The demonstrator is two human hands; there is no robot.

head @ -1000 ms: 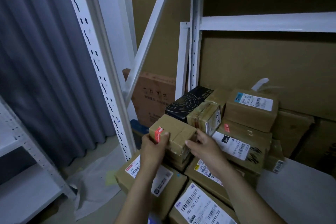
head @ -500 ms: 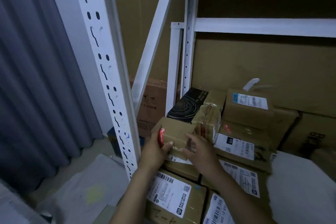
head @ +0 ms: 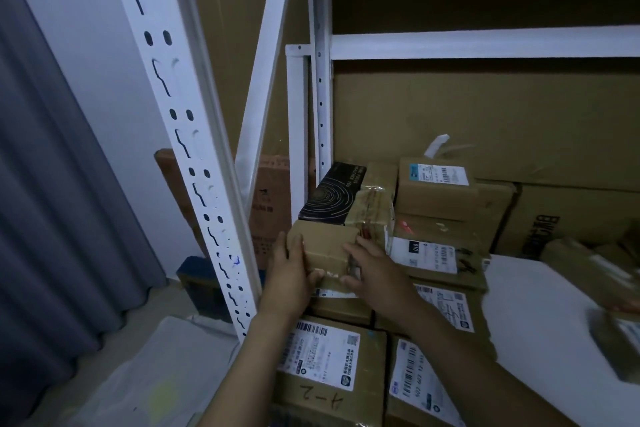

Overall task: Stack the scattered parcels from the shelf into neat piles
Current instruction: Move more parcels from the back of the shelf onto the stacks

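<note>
A small brown cardboard parcel (head: 325,246) sits on top of a low pile at the shelf's left end. My left hand (head: 291,274) grips its left side, thumb under the front edge. My right hand (head: 370,270) holds its right front corner. Behind it stand a black box with ring patterns (head: 329,198) and a taped brown parcel (head: 372,208). To the right a labelled parcel (head: 436,191) tops another pile. Larger labelled boxes (head: 329,364) lie flat in front, under my forearms.
A white perforated shelf post (head: 194,163) rises just left of my hands, with a diagonal brace (head: 266,87) behind it. White shelf board (head: 540,315) shows at right, with blurred parcels (head: 616,340) on it. Grey curtain (head: 52,218) hangs at left; big cartons (head: 485,114) line the back.
The small parcel has gone from raised and tilted to lying lower and flatter on the pile. Both hands stayed on it, and the camera moved closer to the shelf.
</note>
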